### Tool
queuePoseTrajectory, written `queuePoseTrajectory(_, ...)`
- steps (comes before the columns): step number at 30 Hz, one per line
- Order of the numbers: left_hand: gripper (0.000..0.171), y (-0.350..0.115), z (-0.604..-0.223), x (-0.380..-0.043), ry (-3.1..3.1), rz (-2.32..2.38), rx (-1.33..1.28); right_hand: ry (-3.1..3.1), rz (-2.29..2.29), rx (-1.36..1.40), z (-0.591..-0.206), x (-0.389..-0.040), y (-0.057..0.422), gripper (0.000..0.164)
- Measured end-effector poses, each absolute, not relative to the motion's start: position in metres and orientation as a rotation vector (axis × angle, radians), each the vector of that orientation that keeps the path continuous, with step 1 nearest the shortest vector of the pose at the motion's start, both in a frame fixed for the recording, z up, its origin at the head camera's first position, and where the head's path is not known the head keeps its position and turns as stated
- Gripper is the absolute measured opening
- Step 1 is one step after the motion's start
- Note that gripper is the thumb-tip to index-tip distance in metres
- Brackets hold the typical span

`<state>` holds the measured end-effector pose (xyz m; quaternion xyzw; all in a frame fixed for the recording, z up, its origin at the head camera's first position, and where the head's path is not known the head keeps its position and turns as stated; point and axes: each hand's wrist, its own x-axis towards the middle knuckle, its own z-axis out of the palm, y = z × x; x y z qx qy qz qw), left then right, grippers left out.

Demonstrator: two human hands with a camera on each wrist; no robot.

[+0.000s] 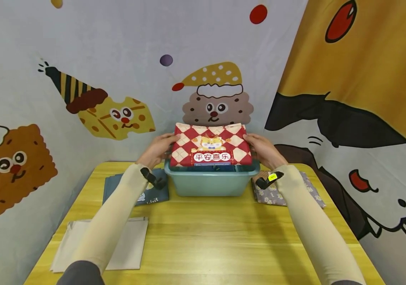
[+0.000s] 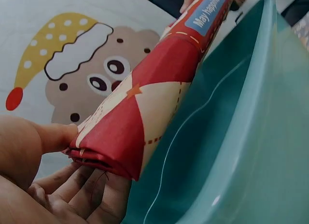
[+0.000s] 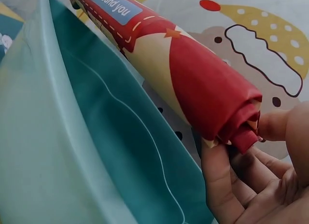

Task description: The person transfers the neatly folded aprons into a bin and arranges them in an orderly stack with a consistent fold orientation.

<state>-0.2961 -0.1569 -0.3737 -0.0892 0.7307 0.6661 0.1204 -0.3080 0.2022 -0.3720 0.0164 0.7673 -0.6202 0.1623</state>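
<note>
A folded red-and-cream diamond-patterned cloth (image 1: 211,144) with a cartoon animal and lettering is held up over a pale teal plastic tub (image 1: 210,186). My left hand (image 1: 157,150) pinches its left end, thumb on top and fingers beneath, as the left wrist view shows on the cloth's layered edge (image 2: 104,161). At the opposite end my right hand (image 1: 265,151) grips it the same way; the rolled layers (image 3: 236,127) show in the right wrist view. Below the cloth, a thin pale thread-like line (image 3: 140,122) runs along the tub's inside. Dark blue material in the tub is mostly hidden.
Left of the tub lies a folded dark blue cloth (image 1: 160,194), partly under my left arm. Nearer me is a folded off-white cloth (image 1: 129,245). A grey-purple flowered cloth (image 1: 272,198) lies to the right. All rest on the wooden table (image 1: 203,237), with a cartoon-printed curtain behind.
</note>
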Motion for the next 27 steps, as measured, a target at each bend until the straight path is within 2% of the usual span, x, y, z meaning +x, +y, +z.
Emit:
queuePoseTrajectory(7, 0.057, -0.161, -0.376, -0.303, 2.264, 1.836, -0.266, 2.266, -1.721, 0.077, -0.373, -0.319, 0.195, 0.059)
queuePoseTrajectory(14, 0.053, -0.172, -0.366, -0.292, 2.825, 1.541, -0.061, 2.722, -1.444, -0.098, -0.366, -0.31, 0.212, 0.05)
queuePoseTrajectory(23, 0.055, -0.17, -0.367, -0.277, 3.011, 1.352, 0.171, 2.901, -1.146, -0.299, -0.367, -0.3, 0.237, 0.052)
queuePoseTrajectory(27, 0.058, -0.161, -0.374, -0.272, 3.016, 1.29, 0.284, 2.931, -1.071, -0.377, -0.374, -0.298, 0.241, 0.058)
